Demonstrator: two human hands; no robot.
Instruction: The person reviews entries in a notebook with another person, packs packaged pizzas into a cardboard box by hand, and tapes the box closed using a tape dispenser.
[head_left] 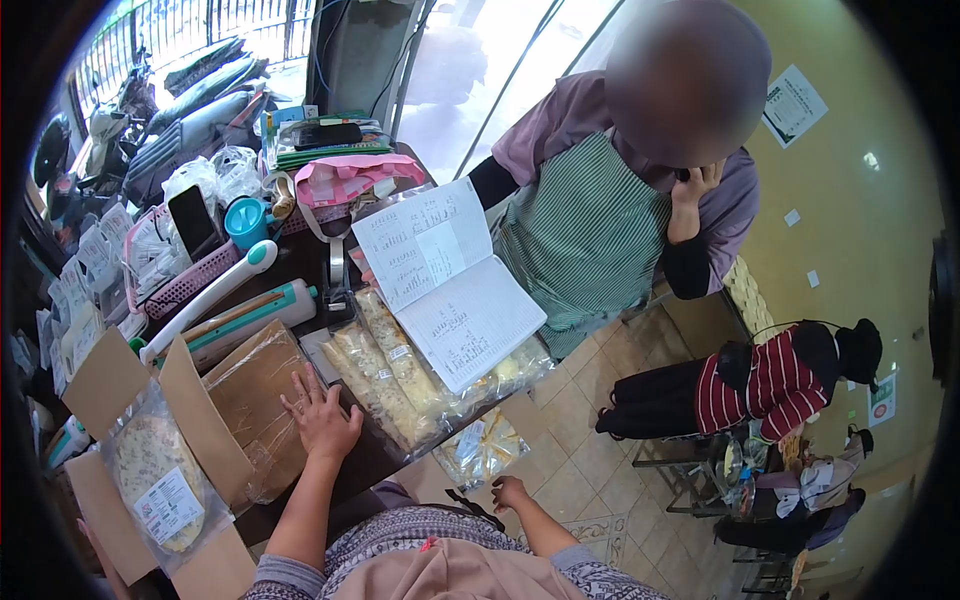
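My left hand (325, 415) lies with its fingers spread on a brown, plastic-wrapped cardboard piece (262, 400) on the dark table. To its left is an open cardboard box (205, 415) holding a clear bag of pale food (160, 470) with a white label. Right of that hand lie clear packs of pale food (385, 375), and an open handwritten notebook (450, 290) rests over them. My right hand (510, 494) hangs beside my body at the lower middle, its fingers curled; whether anything is in them is hidden.
Across the table a person in a striped green apron (580, 225) holds a phone to the ear. A white-and-green cylinder (245, 325), a blue mug (247, 222), a pink basket (195, 280) and a tape dispenser (338, 285) crowd the table. Several people are at the right.
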